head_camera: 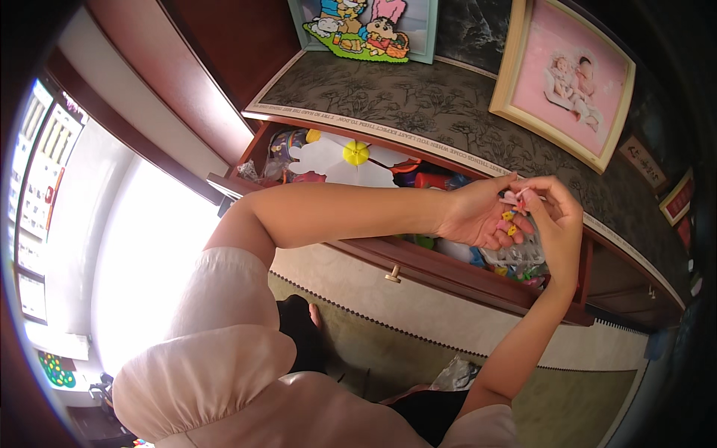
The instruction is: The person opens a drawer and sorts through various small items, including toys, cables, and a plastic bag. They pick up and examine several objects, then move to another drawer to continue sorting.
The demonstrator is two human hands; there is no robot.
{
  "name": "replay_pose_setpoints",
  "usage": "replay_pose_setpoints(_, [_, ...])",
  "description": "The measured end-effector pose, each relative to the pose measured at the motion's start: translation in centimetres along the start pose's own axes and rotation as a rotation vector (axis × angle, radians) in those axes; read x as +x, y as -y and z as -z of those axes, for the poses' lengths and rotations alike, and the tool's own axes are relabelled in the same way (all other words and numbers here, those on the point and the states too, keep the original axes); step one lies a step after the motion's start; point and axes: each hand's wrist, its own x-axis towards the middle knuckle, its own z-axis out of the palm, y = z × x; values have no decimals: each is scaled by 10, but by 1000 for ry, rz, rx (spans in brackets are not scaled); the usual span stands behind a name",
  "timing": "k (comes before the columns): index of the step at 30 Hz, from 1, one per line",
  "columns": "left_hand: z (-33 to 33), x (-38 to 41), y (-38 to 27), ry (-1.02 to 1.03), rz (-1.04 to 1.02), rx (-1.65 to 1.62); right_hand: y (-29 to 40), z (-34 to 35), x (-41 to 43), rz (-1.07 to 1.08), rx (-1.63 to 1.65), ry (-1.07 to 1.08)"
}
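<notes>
My left hand (486, 215) is palm up over the right part of an open wooden drawer (448, 277). Small colourful trinkets (508, 216), yellow and pink, lie on its palm and fingers. My right hand (552, 204) meets it from the right, pinching a small pink and red piece (521, 199) between thumb and fingers. What exactly these small pieces are cannot be told. Below the hands, the drawer holds clear plastic packaging (518, 253) and several colourful small items. Farther left in it lies a white flower-shaped piece (322, 159) with a yellow centre (355, 152).
Above the drawer runs a cabinet top with a dark floral cover (386, 92). On it stand a light wooden picture frame (501, 84) and a teal frame (428, 33) with a cartoon bead picture. A brass knob (393, 274) juts from the drawer front. Crumpled plastic (456, 374) lies below.
</notes>
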Motion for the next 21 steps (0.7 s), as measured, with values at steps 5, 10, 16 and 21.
replay_pose_setpoints(5, [12, 6, 0, -28, -136, -60, 4, -5, -1, 145, -214, 121])
replay_pose_setpoints(10, [6, 7, 6, -189, -195, -40, 8, -6, 0, 167, -316, 132])
replay_pose_setpoints(16, [5, -1, 0, -182, -137, 26, -3, -3, 0, 107, -119, 82])
replay_pose_setpoints(21, [-16, -8, -3, -314, -119, 359, -18, 9, 5, 186, -369, -183])
